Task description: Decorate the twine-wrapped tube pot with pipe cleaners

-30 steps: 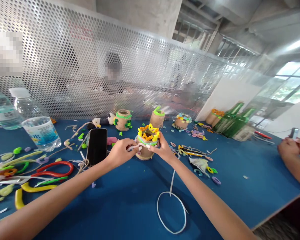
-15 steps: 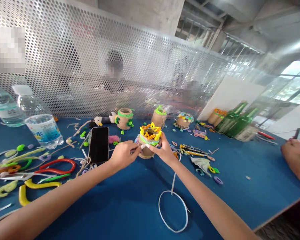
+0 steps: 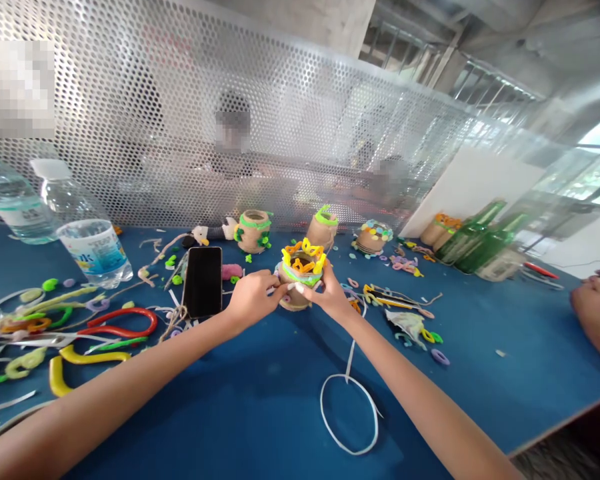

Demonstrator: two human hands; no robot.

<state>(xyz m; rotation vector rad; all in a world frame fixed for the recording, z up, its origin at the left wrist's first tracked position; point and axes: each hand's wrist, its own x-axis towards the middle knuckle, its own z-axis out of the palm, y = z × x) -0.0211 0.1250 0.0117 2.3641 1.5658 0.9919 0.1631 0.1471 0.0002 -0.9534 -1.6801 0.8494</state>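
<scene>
In front of me is a twine-wrapped jar (image 3: 296, 304) with yellow and orange fuzzy pipe-cleaner loops standing round its mouth and pale green and blue bands at its neck. My right hand (image 3: 332, 293) curls round the jar's right side, thumb laid across the front. From the left, my left hand (image 3: 258, 295) is closed at the jar's side with its thumb and fingertips against it; any small piece between them is hidden. A black phone (image 3: 203, 283) lies to the left of my left hand. Below my right forearm's inner side rests a white cord loop (image 3: 349, 413).
Behind stand more twine-wrapped jars (image 3: 254, 235) before a perforated metal screen (image 3: 290, 147). Red-handled scissors (image 3: 123, 321), yellow-handled pliers (image 3: 60, 373), pipe-cleaner scraps and plastic bottles (image 3: 93, 253) crowd the left. Green glass bottles (image 3: 473, 230) lean at right, near another person's hand (image 3: 595, 297).
The view has shifted slightly, so the table's things sit a little further right and higher. Both hands stay at the jar, with only a slight shift of the fingers.
</scene>
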